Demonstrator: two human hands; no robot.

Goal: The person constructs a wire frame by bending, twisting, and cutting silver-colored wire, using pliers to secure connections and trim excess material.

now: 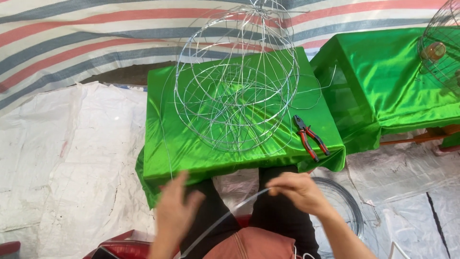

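One thin wire (pixel 239 207) runs slantwise between both hands, low at the left and rising to the right. The right hand (pixel 299 191) pinches its upper end; the left hand (pixel 175 211), blurred, is spread loose beside it. The wire frame (pixel 237 81) lies farther ahead on the green table (pixel 163 144).

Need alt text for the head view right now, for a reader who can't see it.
Both hands pull a thin wire above the lap: right hand pinches it, left hand is blurred. Ahead, a round wire frame and red-handled pliers sit on a green-draped table.
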